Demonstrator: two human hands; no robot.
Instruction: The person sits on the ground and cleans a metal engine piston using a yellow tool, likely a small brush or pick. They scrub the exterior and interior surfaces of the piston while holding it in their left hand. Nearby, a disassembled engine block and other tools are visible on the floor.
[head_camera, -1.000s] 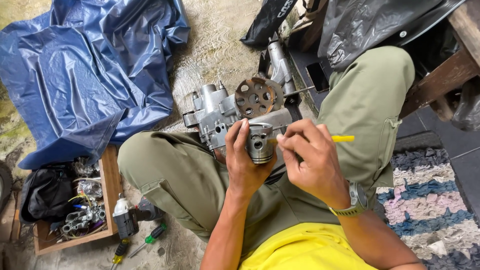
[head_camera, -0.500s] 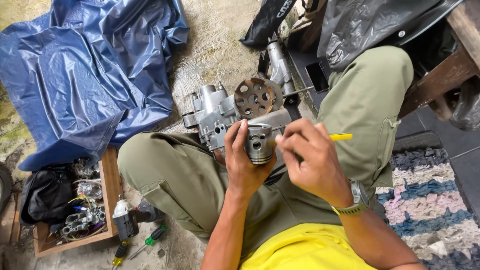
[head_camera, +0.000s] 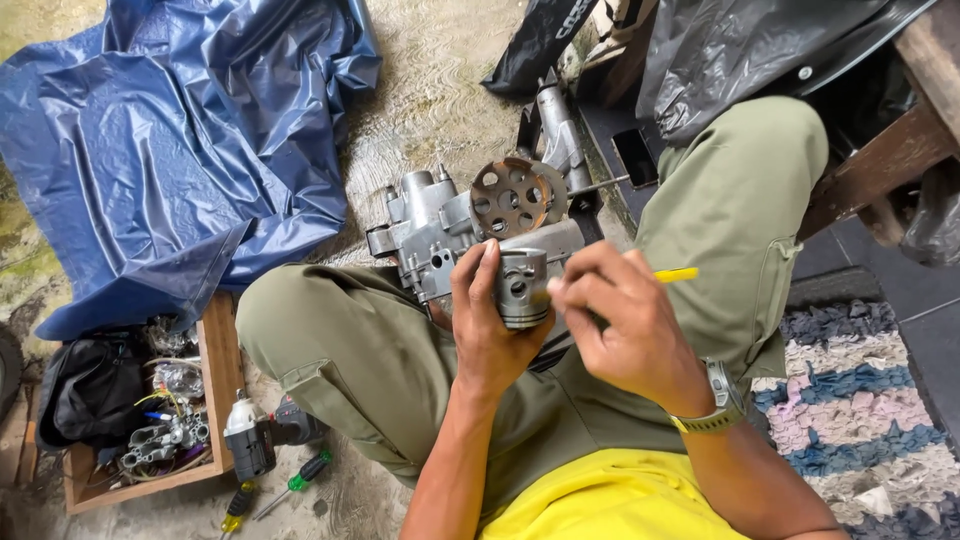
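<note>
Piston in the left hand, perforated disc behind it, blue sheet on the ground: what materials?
Piston: looks like cast aluminium, matte silver-grey with machined ring grooves.
Perforated disc: likely steel, brown rust-toned surface around round holes.
Blue sheet: plastic tarpaulin by its look, glossy with sharp creases.

Hands hemmed in: grey cast-metal engine casing (head_camera: 440, 235) with rusty perforated disc (head_camera: 517, 197) just ahead, olive-trousered knees (head_camera: 340, 340) on both flanks, wooden tool crate (head_camera: 215, 385) and cordless drill (head_camera: 255, 435) left, open bare concrete floor (head_camera: 430, 90) beyond casing only.
</note>
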